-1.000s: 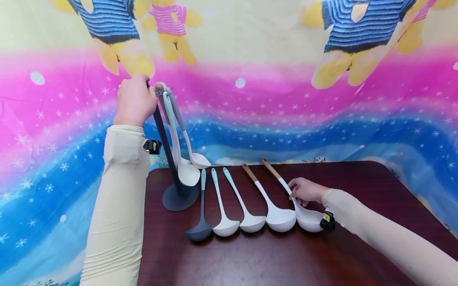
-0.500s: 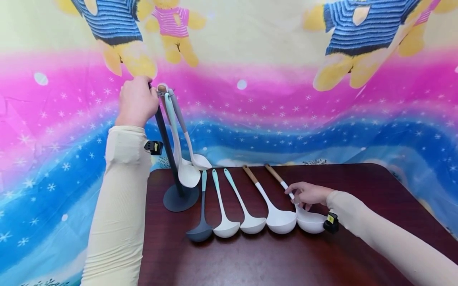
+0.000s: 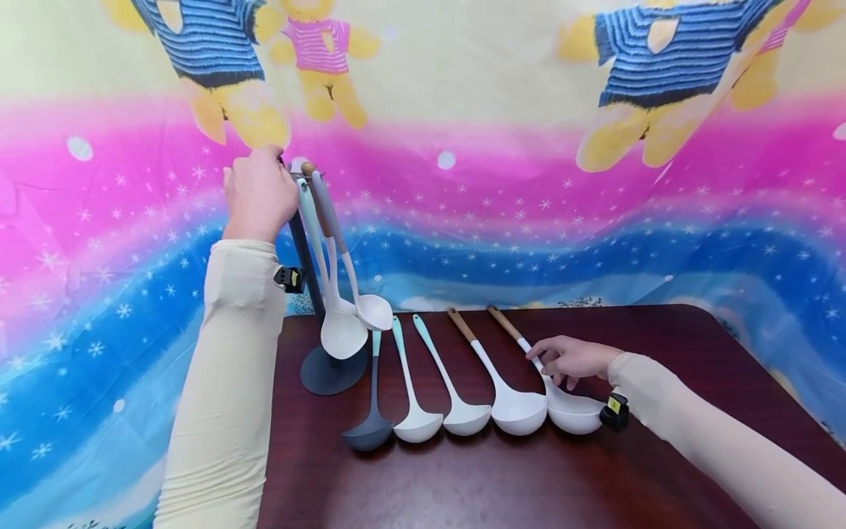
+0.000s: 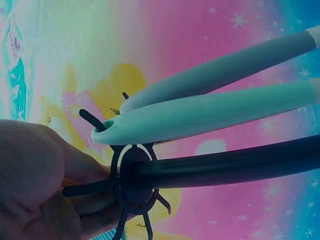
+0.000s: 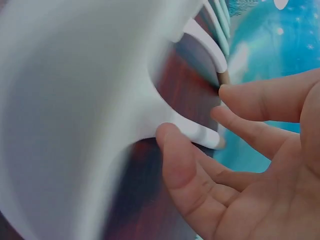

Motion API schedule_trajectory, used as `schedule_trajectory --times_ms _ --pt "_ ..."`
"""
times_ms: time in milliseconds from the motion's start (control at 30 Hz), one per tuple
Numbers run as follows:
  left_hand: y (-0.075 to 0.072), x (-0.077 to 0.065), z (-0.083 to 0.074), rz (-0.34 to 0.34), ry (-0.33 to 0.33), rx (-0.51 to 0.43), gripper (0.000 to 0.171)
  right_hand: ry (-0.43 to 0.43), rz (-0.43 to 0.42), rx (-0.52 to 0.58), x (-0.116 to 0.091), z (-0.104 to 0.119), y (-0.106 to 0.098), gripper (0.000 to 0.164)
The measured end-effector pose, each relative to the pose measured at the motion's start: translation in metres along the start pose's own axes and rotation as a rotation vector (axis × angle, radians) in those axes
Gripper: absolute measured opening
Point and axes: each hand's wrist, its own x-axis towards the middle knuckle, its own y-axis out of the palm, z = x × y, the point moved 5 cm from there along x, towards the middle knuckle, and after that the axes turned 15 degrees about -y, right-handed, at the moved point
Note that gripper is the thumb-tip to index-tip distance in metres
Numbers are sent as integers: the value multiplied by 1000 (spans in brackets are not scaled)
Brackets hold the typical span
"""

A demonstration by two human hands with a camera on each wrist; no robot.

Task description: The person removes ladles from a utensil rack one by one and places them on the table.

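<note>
My left hand [image 3: 258, 195] grips the top of a dark utensil stand [image 3: 330, 378], its fingers behind the hook ring [image 4: 116, 172] in the left wrist view. Several white-bowled utensils hang there, among them a mint-handled one [image 3: 308, 209] and a grey-handled ladle [image 3: 377, 312]. Over on the right, my right hand [image 3: 571, 358] hovers at the neck of a white ladle with a wooden handle [image 3: 576, 417], which lies on the table. Its fingers are spread loosely; in the right wrist view one fingertip [image 5: 170, 135] overlaps the ladle's neck, with a gap to the others.
Left of that ladle lie another wooden-handled white ladle [image 3: 518, 411], two mint-handled white ladles [image 3: 468, 417] and a dark grey ladle [image 3: 368, 433], in a row on the dark red table [image 3: 463, 485]. A patterned cloth [image 3: 496, 184] hangs behind the table.
The hanging utensils have swung round on the stand, the grey-handled ladle's bowl now facing forward and lower. My right hand has shifted slightly right and its fingers have loosened from the ladle.
</note>
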Motion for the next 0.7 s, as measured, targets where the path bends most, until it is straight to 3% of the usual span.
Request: schedule_trajectory --times_ms 433,700 --pt "-1 -2 1 5 8 -4 44 -60 -11 -85 -1 29 -10 42" --pt "-1 -2 1 -9 20 5 43 -164 -34 -130 7 68 -12 36"
